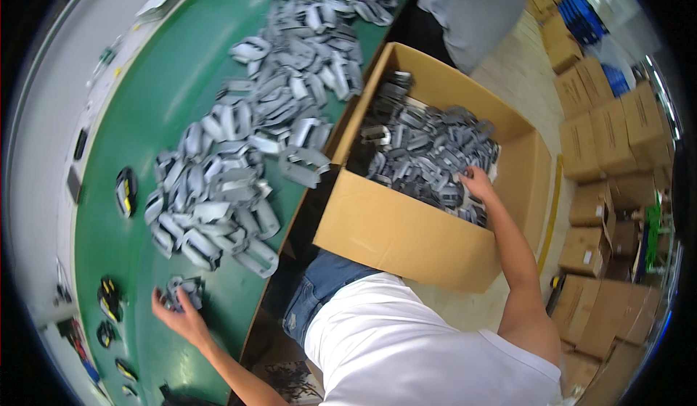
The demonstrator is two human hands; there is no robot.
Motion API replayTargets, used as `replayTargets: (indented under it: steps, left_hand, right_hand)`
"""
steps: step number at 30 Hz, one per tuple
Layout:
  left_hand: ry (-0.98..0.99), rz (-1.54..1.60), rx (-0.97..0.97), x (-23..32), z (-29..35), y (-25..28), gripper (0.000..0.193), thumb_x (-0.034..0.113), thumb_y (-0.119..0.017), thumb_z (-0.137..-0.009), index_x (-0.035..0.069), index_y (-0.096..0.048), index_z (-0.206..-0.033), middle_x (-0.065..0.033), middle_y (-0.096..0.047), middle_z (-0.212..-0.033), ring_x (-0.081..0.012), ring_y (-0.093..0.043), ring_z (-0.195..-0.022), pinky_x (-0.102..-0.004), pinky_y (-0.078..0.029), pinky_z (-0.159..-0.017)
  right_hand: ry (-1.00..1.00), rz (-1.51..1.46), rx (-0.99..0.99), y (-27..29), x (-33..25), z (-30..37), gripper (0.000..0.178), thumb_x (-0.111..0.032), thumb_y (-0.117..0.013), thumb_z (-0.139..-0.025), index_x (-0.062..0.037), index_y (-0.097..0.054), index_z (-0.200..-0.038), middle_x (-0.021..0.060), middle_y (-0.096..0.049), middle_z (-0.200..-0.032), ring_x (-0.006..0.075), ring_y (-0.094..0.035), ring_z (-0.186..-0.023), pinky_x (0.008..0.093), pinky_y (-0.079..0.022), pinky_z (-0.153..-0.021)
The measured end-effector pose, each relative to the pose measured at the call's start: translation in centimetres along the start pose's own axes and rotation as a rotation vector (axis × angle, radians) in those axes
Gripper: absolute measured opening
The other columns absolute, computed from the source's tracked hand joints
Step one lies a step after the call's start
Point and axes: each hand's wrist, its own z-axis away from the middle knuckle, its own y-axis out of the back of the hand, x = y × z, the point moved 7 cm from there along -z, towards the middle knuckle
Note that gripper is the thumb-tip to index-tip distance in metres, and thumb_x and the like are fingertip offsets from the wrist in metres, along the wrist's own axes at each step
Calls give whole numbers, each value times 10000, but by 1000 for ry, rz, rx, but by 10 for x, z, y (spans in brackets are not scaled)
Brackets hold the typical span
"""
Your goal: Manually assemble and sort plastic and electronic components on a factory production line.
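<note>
Left hand [183, 319] grip curled round grey plastic parts [190, 287] over green table [134, 250], right hand [475, 182] grip can't tell, in brown cardboard box [406, 232] likely at table's right edge for reach.

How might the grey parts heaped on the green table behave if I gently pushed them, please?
The grey parts would probably slide over one another, since they lie loosely overlapped. Each seems fairly stiff, keeping its looped shape even when piled. They look unlikely to roll on the green table, being long and flattish.
</note>
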Motion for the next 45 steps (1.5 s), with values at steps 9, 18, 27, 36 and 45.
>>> replayTargets:
  steps: [9, 18, 27, 36, 45]
  left_hand:
    - [-532, 344, -120, 212, 60, -61, 219, 45, -562, -786, -36, -517, -985, -208, -525, -1130, -338, -505, -1066, -402, -367, -938]
    - [-798, 339, -910, 386, 101, -316, 329, 201, -601, -793, -2, -534, -1043, -209, -545, -1060, -381, -524, -991, -424, -424, -861]
    - [-287, -352, -1318, 330, 93, -466, 618, 165, -499, -811, 10, -292, -1373, -237, -438, -1319, -340, -450, -1216, -380, -395, -997]
    - [-425, -535, -1458, 308, 117, -477, 829, 339, -605, -798, 39, -163, -1432, -201, -398, -1368, -317, -415, -1252, -363, -358, -1031]
    - [-347, -443, -1703, 280, 121, -475, 1131, 673, -617, -670, 6, -114, -1433, -208, -289, -1433, -298, -284, -1338, -361, -234, -1091]
  right_hand:
    - [-358, -371, 409, 59, 81, -47, 899, -571, -606, -744, 12, -322, -1365, 276, -388, -1342, 381, -361, -1267, 400, -285, -1050]
    - [-698, -169, 293, 22, 101, -79, 941, -663, -569, -705, -92, -293, -1400, 286, -215, -1422, 478, -239, -1291, 543, -251, -1035]
    - [-18, -343, -92, -22, -34, -17, 717, -559, -566, -799, -94, -416, -1323, 266, -427, -1302, 367, -413, -1218, 379, -362, -980]
    - [-238, -866, -607, -38, -36, 13, 761, -535, -584, -821, -142, -281, -1398, 122, -306, -1423, 323, -320, -1289, 522, -298, -1010]
    - [-85, -1158, -732, -64, -73, 24, 696, -402, -630, -835, -113, -310, -1381, 104, -383, -1360, 232, -375, -1246, 360, -366, -982]
